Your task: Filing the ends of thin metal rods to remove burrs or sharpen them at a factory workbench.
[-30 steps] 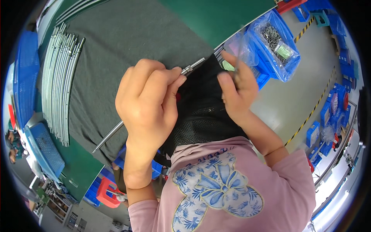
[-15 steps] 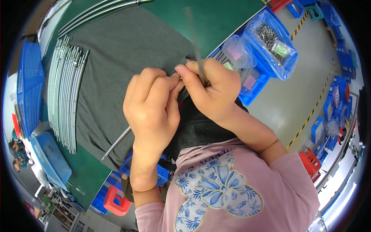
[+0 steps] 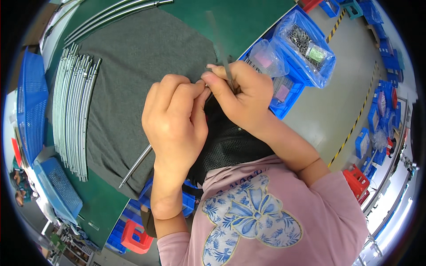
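My left hand (image 3: 172, 122) is closed around a slim silver metal rod (image 3: 136, 165). One end of the rod sticks out below the wrist toward the lower left, and the other end reaches the fingertips. Right against those fingertips, my right hand (image 3: 245, 95) pinches with thumb and forefinger at the rod's end. A thin, greyish strip-like piece (image 3: 222, 49), blurred, rises from the right hand's grip; its exact kind is unclear. Under the hands lies a dark grey cloth (image 3: 133, 57). Many similar rods (image 3: 73, 119) rest side by side at the cloth's left.
Several longer rods (image 3: 117, 15) lie at the far left of the green table (image 3: 222, 22). Blue baskets (image 3: 57, 186) line its left edge. At right, a blue bin (image 3: 326, 77) holds bagged small metal parts, above another blue tray (image 3: 290, 106). A red stool (image 3: 136, 237) stands below.
Both hands keep their fingertips together on the rod's end. The blurred strip has shifted slightly, and the whole view has moved a little.
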A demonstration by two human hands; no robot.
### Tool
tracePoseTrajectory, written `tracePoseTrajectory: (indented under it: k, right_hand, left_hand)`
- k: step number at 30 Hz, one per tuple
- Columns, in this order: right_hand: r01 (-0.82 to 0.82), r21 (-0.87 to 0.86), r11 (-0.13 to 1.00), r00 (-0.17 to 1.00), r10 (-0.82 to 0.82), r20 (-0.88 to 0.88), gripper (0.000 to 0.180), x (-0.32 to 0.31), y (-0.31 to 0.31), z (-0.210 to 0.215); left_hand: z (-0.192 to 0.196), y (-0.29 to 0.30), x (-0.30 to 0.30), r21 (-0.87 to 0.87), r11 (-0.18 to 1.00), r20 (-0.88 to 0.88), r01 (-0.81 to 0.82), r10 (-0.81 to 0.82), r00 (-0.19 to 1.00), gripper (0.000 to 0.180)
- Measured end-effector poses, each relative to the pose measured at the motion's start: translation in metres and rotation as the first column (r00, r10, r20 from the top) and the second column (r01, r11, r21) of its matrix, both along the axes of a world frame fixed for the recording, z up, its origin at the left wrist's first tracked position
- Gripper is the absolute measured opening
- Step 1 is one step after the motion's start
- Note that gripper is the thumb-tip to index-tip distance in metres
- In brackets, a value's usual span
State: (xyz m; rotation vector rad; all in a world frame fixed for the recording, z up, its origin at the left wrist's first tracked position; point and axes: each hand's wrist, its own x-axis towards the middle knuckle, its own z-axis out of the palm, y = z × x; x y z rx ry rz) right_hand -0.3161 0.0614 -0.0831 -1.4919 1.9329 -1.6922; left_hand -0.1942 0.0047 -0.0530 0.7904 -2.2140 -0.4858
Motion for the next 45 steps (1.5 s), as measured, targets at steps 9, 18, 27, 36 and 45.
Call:
tracePoseTrajectory:
  k: [9,18,27,36,45]
  right_hand:
    - [0.190,0.043,0.981,0.964,-0.195,0.178,0.013,-0.037,0.009,-0.002]
    - [-0.442,0.280,0.852,0.894,0.392,0.218,0.013,-0.054,0.010,0.021]
    - [-0.714,0.318,0.623,0.691,0.558,0.459,0.019,-0.069,0.011,0.051]
    - [-0.433,0.087,0.897,0.701,0.275,0.658,0.025,-0.069,-0.032,0.043]
    - [-0.392,0.139,0.909,0.741,0.223,0.633,0.026,-0.073,-0.061,0.048]
  left_hand:
    - [0.001,0.001,-0.005,-0.010,1.000,-0.004,-0.004,0.004,1.000,0.016]
    - [0.010,0.016,-0.003,0.058,0.998,0.083,-0.035,0.030,0.996,0.021]
    - [0.036,0.018,0.000,-0.003,0.994,0.104,0.105,-0.104,0.989,0.012]
    - [0.045,-0.037,0.065,-0.241,0.911,0.133,-0.335,0.373,0.918,0.030]
    - [0.012,-0.056,0.117,-0.348,0.831,0.346,-0.433,0.543,0.765,0.009]
